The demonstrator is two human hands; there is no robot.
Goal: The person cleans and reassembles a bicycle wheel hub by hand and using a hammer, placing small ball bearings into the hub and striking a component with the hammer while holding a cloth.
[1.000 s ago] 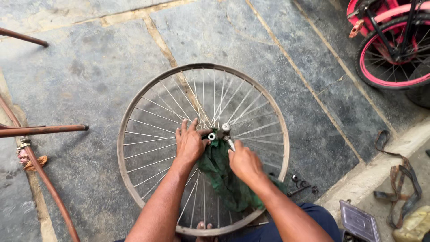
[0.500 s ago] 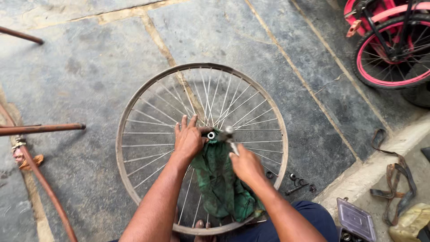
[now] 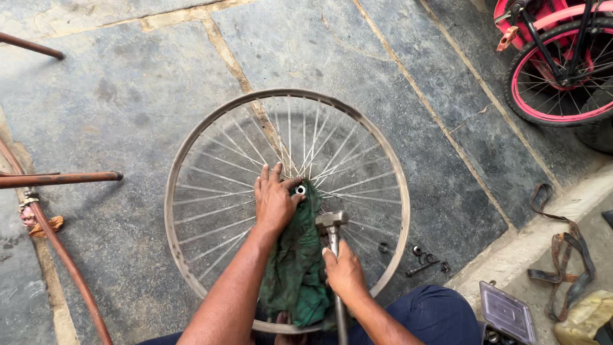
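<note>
While a bare, spoked metal bicycle wheel rim lies flat on grey stone paving, the person's left hand presses palm-down beside the small round hub opening, pinning a crumpled dark green cloth that drapes over the spokes toward the body. The right hand is closed around the handle of a steel hammer, its head poised just right of the hub. Any blow looks best kept short and square, with the bracing fingers clear of the head. Small nuts and an axle piece lie near the rim's right edge.
</note>
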